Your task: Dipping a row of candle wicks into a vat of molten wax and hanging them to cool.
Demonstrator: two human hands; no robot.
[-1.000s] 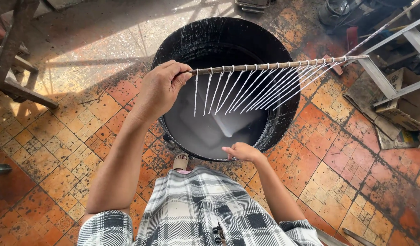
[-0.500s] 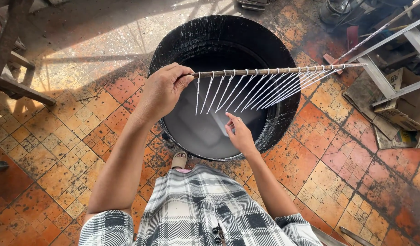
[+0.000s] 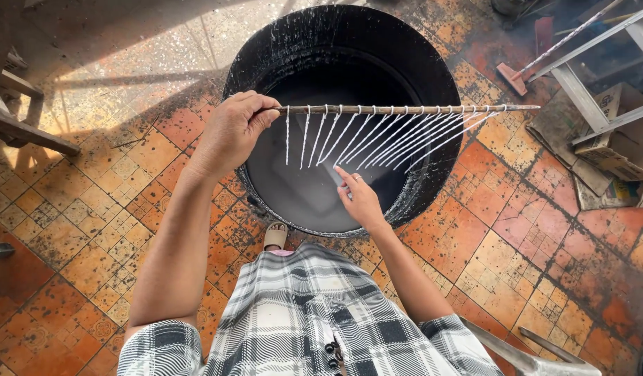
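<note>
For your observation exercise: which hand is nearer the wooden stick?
Left. The left hand grips the wooden stick's end; the right hand is below it, among the white strands.

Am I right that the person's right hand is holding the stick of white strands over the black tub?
Not quite: the head view shows the left hand holding the stick of white strands over the black tub; the right hand reaches toward the strands.

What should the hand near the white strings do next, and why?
Probably reach up a little and touch the white strings. The right hand is open just below them, over the black tub, while the left hand holds the stick level.
</note>
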